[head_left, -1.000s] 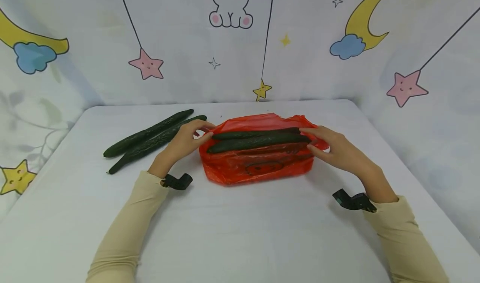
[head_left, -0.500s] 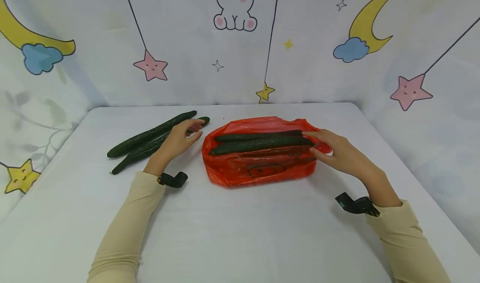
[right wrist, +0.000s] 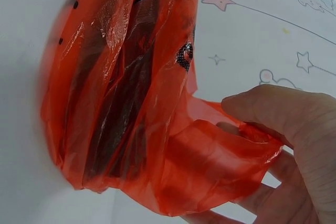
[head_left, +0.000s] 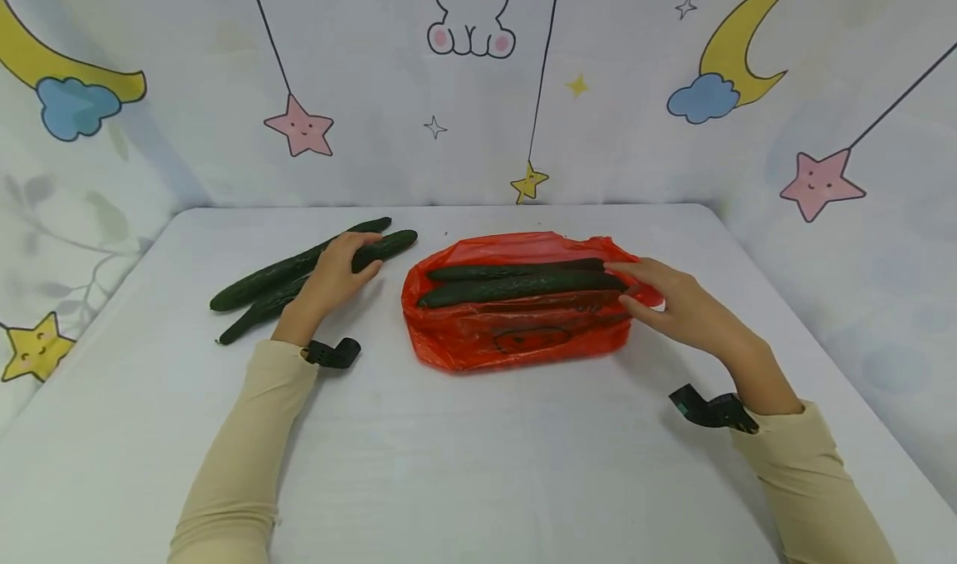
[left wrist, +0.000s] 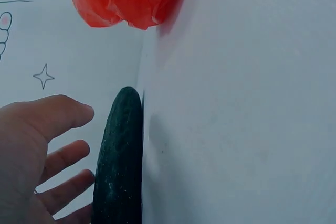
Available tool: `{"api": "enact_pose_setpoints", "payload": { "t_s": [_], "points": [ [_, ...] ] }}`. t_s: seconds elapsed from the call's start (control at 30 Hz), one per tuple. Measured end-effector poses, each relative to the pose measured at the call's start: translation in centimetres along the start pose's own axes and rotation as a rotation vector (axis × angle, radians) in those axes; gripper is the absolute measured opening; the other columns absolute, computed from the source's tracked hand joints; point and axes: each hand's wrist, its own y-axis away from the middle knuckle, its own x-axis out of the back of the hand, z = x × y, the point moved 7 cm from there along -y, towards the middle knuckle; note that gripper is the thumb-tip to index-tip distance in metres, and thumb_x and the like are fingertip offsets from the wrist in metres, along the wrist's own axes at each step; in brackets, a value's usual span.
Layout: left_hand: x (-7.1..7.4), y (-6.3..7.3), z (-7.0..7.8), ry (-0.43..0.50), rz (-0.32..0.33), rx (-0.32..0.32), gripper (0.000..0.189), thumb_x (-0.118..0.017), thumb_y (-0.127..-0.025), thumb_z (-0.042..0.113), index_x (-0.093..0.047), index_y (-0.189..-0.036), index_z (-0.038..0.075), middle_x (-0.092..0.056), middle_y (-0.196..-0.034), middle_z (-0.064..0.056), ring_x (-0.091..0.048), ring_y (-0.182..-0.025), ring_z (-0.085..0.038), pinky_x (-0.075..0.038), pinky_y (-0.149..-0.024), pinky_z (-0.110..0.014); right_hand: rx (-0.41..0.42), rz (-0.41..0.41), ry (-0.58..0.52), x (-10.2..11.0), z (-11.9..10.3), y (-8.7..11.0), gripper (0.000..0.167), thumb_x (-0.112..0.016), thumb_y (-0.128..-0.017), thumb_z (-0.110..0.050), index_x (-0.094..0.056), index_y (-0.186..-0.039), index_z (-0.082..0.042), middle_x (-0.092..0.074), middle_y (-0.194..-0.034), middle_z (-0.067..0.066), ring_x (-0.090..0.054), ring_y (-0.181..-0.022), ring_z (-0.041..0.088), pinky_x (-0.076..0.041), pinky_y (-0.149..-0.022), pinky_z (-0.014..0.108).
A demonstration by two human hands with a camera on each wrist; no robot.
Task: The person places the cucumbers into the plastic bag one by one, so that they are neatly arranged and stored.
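At the left, two dark green cucumbers lie side by side: a rear cucumber (head_left: 262,282) and a front cucumber (head_left: 389,247). My left hand (head_left: 329,277) reaches over the front one. In the left wrist view its thumb and fingers are spread beside that cucumber (left wrist: 119,156), with a gap at the thumb. A red plastic bag (head_left: 516,348) lies mid-table with its mouth open, and two more cucumbers (head_left: 523,285) show inside. My right hand (head_left: 676,302) holds the bag's right end; in the right wrist view the crumpled film (right wrist: 210,161) runs between thumb and fingers.
A white table (head_left: 478,464) carries everything. Behind it hangs a pale cloth backdrop (head_left: 374,74) printed with stars, moons and a bear. Each wrist wears a black camera mount, the left mount (head_left: 332,353) and the right mount (head_left: 714,408).
My left hand has let go of the bag's left edge and moved left over the front cucumber. The right hand stays at the bag's right end.
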Motion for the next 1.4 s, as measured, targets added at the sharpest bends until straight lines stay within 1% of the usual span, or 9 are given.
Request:
{"api": "enact_pose_setpoints", "payload": {
  "t_s": [0.17, 0.33, 0.43, 0.53, 0.73, 0.83, 0.97, 1.17, 1.4],
  "points": [
    [0.0, 0.1, -0.5, -0.031, -0.035, 0.047, 0.049, -0.059, -0.097, 0.017, -0.045, -0.142, 0.003, -0.04, -0.143, -0.024, -0.037, -0.133, -0.044, -0.027, -0.11, -0.059, 0.006, 0.016, 0.002, 0.1, 0.0, 0.1, 0.052, -0.067, -0.091, -0.006, -0.049, -0.14, -0.004, -0.05, -0.139, 0.023, -0.038, -0.132, 0.047, -0.04, -0.096, 0.067],
    [0.1, 0.4, -1.4, -0.082, -0.06, 0.147, 0.055, -0.057, -0.098, 0.022, -0.037, -0.147, 0.005, -0.032, -0.147, -0.025, -0.04, -0.129, -0.048, -0.034, -0.103, -0.063, 0.02, 0.024, 0.003, 0.3, -0.1, 0.1, 0.052, -0.067, -0.091, -0.006, -0.049, -0.14, -0.004, -0.05, -0.138, 0.023, -0.041, -0.13, 0.046, -0.042, -0.094, 0.066],
    [0.2, 0.7, -2.0, -0.113, -0.065, 0.2, 0.059, -0.056, -0.098, 0.023, -0.034, -0.149, 0.005, -0.032, -0.148, -0.026, -0.039, -0.131, -0.047, -0.036, -0.101, -0.064, 0.015, 0.018, 0.0, 0.3, 0.0, 0.0, 0.052, -0.067, -0.091, -0.005, -0.049, -0.14, -0.003, -0.05, -0.139, 0.023, -0.042, -0.129, 0.045, -0.042, -0.095, 0.066],
    [0.3, 0.8, -2.5, -0.141, -0.061, 0.235, 0.058, -0.056, -0.097, 0.024, -0.035, -0.148, 0.003, -0.035, -0.146, -0.027, -0.038, -0.132, -0.046, -0.037, -0.099, -0.065, 0.014, 0.014, 0.004, 0.3, 0.0, -0.1, 0.052, -0.066, -0.091, -0.005, -0.049, -0.139, -0.003, -0.049, -0.139, 0.024, -0.041, -0.13, 0.047, -0.04, -0.095, 0.067],
    [0.9, 1.5, -3.1, -0.207, -0.059, 0.328, 0.057, -0.06, -0.095, 0.029, -0.043, -0.142, 0.001, -0.039, -0.145, -0.029, -0.039, -0.132, -0.046, -0.038, -0.1, -0.063, 0.037, 0.027, 0.011, 0.2, -0.1, -0.3, 0.05, -0.064, -0.092, -0.003, -0.049, -0.14, -0.003, -0.05, -0.139, 0.023, -0.048, -0.123, 0.043, -0.046, -0.09, 0.063],
    [1.2, 1.7, -3.5, -0.22, -0.059, 0.359, 0.058, -0.062, -0.094, 0.03, -0.046, -0.141, 0.0, -0.042, -0.143, -0.03, -0.041, -0.13, -0.046, -0.04, -0.098, -0.063, 0.047, 0.028, 0.011, 0.2, -0.2, -0.3, 0.05, -0.064, -0.092, -0.003, -0.049, -0.14, -0.002, -0.05, -0.138, 0.023, -0.05, -0.121, 0.042, -0.047, -0.089, 0.063],
    [1.4, 1.8, -3.6, -0.235, -0.063, 0.37, 0.058, -0.064, -0.093, 0.031, -0.048, -0.138, -0.002, -0.046, -0.139, -0.031, -0.047, -0.123, -0.048, -0.045, -0.092, -0.061, 0.053, 0.028, 0.01, 0.3, -0.3, -0.3, 0.05, -0.064, -0.091, -0.002, -0.049, -0.139, -0.002, -0.05, -0.138, 0.023, -0.051, -0.12, 0.041, -0.048, -0.089, 0.062],
    [1.4, 1.7, -3.3, -0.262, -0.058, 0.354, 0.057, -0.067, -0.093, 0.031, -0.051, -0.137, -0.001, -0.049, -0.137, -0.032, -0.051, -0.118, -0.049, -0.049, -0.085, -0.059, 0.053, 0.029, 0.014, 0.3, -0.2, -0.2, 0.051, -0.064, -0.091, -0.002, -0.049, -0.139, -0.002, -0.05, -0.138, 0.023, -0.048, -0.123, 0.042, -0.047, -0.09, 0.063],
    [1.4, 1.6, -3.1, -0.291, -0.038, 0.315, 0.056, -0.066, -0.094, 0.032, -0.051, -0.137, 0.0, -0.05, -0.134, -0.03, -0.052, -0.116, -0.049, -0.039, -0.094, -0.065, 0.026, 0.018, 0.008, 0.1, 0.0, -0.1, 0.05, -0.064, -0.092, -0.004, -0.049, -0.14, -0.004, -0.05, -0.139, 0.022, -0.047, -0.124, 0.042, -0.045, -0.092, 0.064]
  ]
}}
